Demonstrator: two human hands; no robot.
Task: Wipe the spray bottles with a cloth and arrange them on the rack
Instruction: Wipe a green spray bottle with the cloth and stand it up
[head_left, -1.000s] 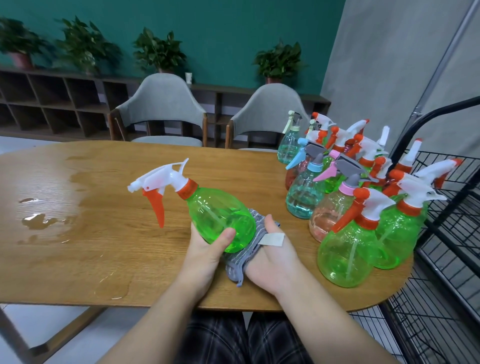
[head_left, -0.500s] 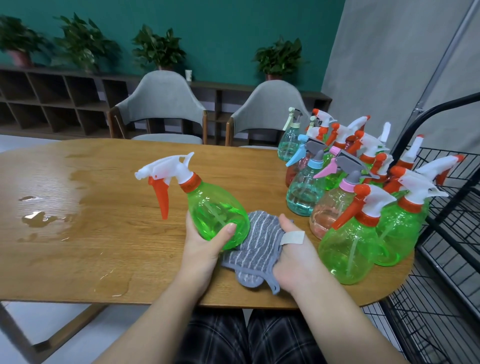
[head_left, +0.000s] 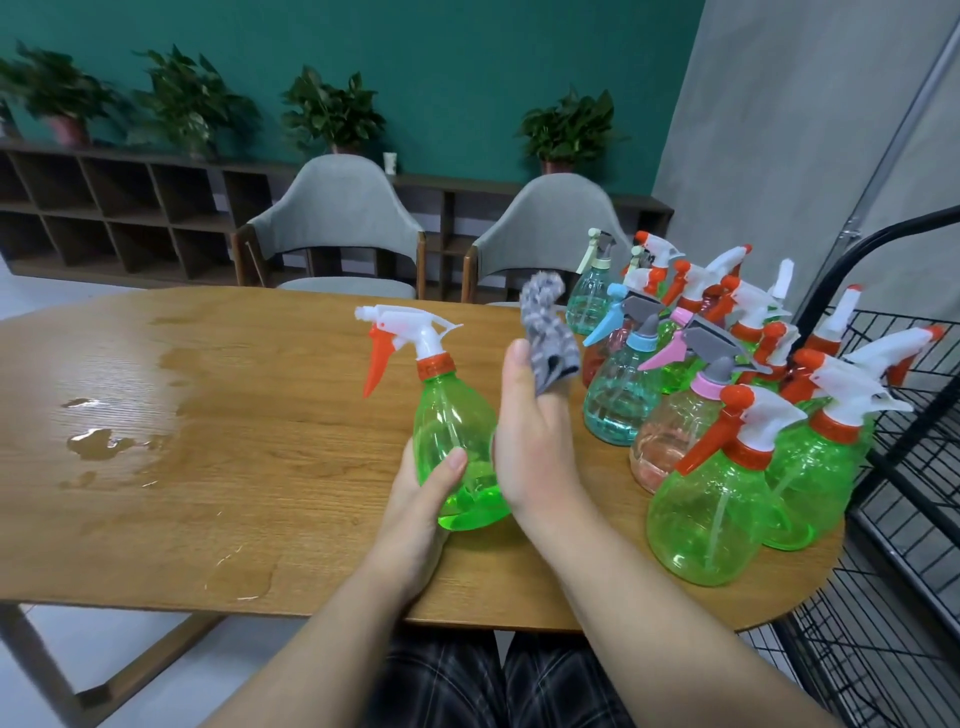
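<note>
Crowded bottles (head_left: 727, 415) (right), puddles (head_left: 96, 441) left

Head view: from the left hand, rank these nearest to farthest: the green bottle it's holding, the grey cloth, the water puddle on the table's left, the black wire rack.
1. Green bottle: gripped by the left hand, upright.
2. Grey cloth: just right, pinched in the raised right hand.
3. Water puddle: far left on the table.
4. Black wire rack: far right, beyond the table's edge.

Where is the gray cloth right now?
The gray cloth is pinched in the right hand, lifted above the table, between the held green bottle and the bottle group.
</note>
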